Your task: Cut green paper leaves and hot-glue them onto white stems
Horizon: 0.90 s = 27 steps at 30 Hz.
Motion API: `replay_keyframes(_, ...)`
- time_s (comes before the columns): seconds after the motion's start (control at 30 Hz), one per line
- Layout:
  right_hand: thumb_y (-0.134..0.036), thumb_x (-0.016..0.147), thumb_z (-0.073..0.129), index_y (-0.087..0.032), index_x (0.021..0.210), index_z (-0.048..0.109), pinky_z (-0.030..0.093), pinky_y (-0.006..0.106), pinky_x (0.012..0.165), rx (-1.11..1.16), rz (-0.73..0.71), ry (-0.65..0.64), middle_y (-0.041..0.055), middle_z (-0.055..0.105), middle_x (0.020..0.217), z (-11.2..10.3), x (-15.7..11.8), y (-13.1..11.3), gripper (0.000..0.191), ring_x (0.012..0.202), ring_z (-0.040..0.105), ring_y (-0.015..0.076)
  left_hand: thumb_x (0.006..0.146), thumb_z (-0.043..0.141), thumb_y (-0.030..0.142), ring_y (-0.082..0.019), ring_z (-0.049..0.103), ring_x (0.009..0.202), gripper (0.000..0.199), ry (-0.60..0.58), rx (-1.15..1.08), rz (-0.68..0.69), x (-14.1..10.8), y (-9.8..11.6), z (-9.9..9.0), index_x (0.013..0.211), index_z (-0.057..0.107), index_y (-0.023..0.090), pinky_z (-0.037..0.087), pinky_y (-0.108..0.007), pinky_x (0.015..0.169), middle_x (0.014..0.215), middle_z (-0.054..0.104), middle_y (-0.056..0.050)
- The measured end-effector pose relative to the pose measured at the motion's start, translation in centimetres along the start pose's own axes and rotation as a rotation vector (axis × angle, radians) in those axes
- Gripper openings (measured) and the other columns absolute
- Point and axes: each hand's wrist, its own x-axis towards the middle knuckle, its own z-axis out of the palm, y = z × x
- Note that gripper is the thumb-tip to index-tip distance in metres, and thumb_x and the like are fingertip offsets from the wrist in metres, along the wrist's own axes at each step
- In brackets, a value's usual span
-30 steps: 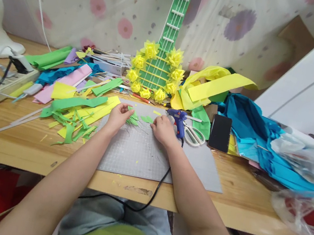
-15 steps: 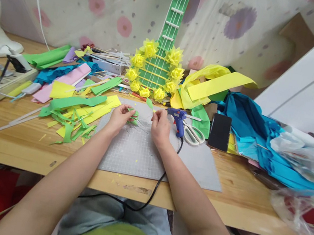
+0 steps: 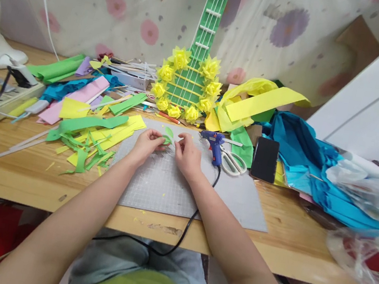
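Well, at your left a tangle of thin, ragged green strips (image 3: 93, 122) lies over flat yellow strips (image 3: 127, 130) on the smooth wooden table (image 3: 39, 184). Next, your left hand (image 3: 148, 144) has its thumb and fingers clamped on the small, soft-looking green leaves (image 3: 168, 132), above the gray gridded mat (image 3: 162, 191). The upper leaf is oval, its long axis slanting away from you and a little left. Just right of them, your right hand (image 3: 189, 155) curls its fingers; whether they pinch anything you can't tell. Farther right lie the hard blue glue gun (image 3: 215, 145), white-handled scissors (image 3: 232, 163) and flat black phone (image 3: 265, 160).
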Motion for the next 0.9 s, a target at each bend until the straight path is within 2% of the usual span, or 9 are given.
replay_keyframes(0.2,-0.024,0.083,0.042,-0.018,0.109,0.047,0.037,0.028,0.062,-0.042,-0.020,-0.044,0.0034,0.064,0.080,0.02,-0.19,0.00,0.028,0.073,0.058,0.0182,0.065,0.061,0.008,-0.013,0.065,0.063,0.018,-0.044,-0.030,-0.057,-0.09,0.20,-0.02,0.077,0.050,0.013,0.050,-0.024,0.062,0.067,0.062,-0.002)
replay_keyframes(0.5,-0.024,0.081,0.048,-0.018,0.112,0.050,0.038,0.029,0.064,-0.068,-0.013,-0.072,0.0029,0.066,0.079,-0.23,-0.14,0.18,0.031,0.074,0.058,0.0179,0.062,0.062,0.006,-0.012,0.064,0.060,0.027,-0.059,-0.045,-0.048,-0.27,0.32,-0.01,0.082,0.046,0.014,0.049,-0.024,0.062,0.066,0.060,0.000)
replay_keyframes(0.73,-0.025,0.081,0.049,-0.021,0.093,0.060,0.039,0.030,0.066,-0.119,-0.013,-0.098,0.0033,0.067,0.079,-0.06,-0.04,0.60,0.017,0.075,0.058,0.0184,0.058,0.065,0.008,-0.011,0.061,0.060,0.030,-0.086,-0.003,-0.035,-0.17,0.35,-0.14,0.082,0.049,0.014,0.049,-0.027,0.064,0.066,0.059,0.001)
replay_keyframes(0.9,-0.025,0.081,0.050,-0.021,0.091,0.060,0.038,0.029,0.065,-0.153,-0.048,-0.109,0.0035,0.066,0.078,-0.11,-0.04,0.47,0.015,0.075,0.057,0.0182,0.057,0.070,0.019,-0.012,0.061,0.062,0.030,-0.135,0.018,-0.017,-0.19,0.17,-0.19,0.081,0.052,0.015,0.049,-0.026,0.062,0.071,0.061,0.000)
